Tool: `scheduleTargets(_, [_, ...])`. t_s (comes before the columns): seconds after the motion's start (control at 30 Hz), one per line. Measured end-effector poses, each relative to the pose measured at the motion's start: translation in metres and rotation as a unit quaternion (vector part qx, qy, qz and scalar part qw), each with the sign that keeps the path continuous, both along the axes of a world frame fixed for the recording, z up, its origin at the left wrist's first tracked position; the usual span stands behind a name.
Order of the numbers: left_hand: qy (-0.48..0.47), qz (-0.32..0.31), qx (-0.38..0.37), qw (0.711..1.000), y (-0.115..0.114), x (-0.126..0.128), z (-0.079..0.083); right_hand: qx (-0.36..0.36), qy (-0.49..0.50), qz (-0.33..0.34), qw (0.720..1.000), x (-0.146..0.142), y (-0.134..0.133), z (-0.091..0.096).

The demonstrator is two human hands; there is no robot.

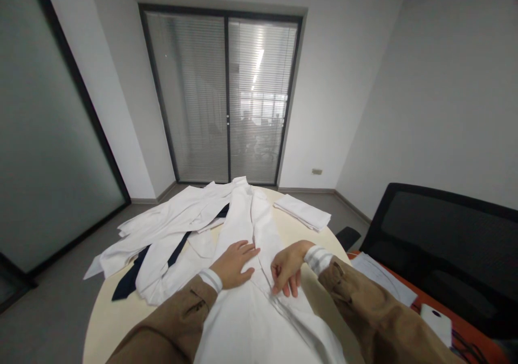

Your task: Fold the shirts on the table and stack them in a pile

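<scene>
Far left, a frosted glass wall (52,126) is rising beside me above the grey floor (60,315). On the round cream table (107,326), white garments (170,229) are lying heaped toward the left, with a navy tie (129,276) stretching across them. Behind the table, a glass door (226,94) is standing in the middle of the far wall, its blinds lowered.

My tan sleeves (174,321) are reaching in from the bottom edge, white cuffs showing. My left hand (232,264) is lying flat on the shirt (251,331), its fingers (249,251) spread open and pressing down without gripping any cloth. The shirt is stretching lengthwise along the table's middle, from the edge nearest me toward the far side, just beside the heap.

My right hand (287,269) is hanging just beside my left, its fingers (279,283) curled downward at the shirt's front. They are touching the cloth, but I cannot tell whether they are pinching it.

Past that hand, a folded white cloth (301,213) is resting near the far rim. Further right, papers (382,277) and a white device (436,323) are lying on an orange desk (477,334), and a black chair (441,245) is standing behind it.
</scene>
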State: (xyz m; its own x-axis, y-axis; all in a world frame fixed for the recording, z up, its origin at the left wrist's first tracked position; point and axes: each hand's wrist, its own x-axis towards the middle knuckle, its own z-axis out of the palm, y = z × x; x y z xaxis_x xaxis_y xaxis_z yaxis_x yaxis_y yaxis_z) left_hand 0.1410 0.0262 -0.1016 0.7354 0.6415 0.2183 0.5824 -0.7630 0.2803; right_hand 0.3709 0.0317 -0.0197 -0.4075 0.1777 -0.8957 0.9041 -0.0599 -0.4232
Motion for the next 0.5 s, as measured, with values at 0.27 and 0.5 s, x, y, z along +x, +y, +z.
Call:
scheduleTargets(0.27, [-0.013, -0.001, -0.035, 0.999, 0.002, 0.003, 0.011, -0.053, -0.061, 0.069, 0.994, 0.001, -0.019, -0.005])
scheduleTargets(0.5, [-0.057, 0.044, -0.035, 0.997, 0.011, 0.006, -0.004, 0.004, 0.178, -0.095, 0.979, -0.008, -0.032, -0.014])
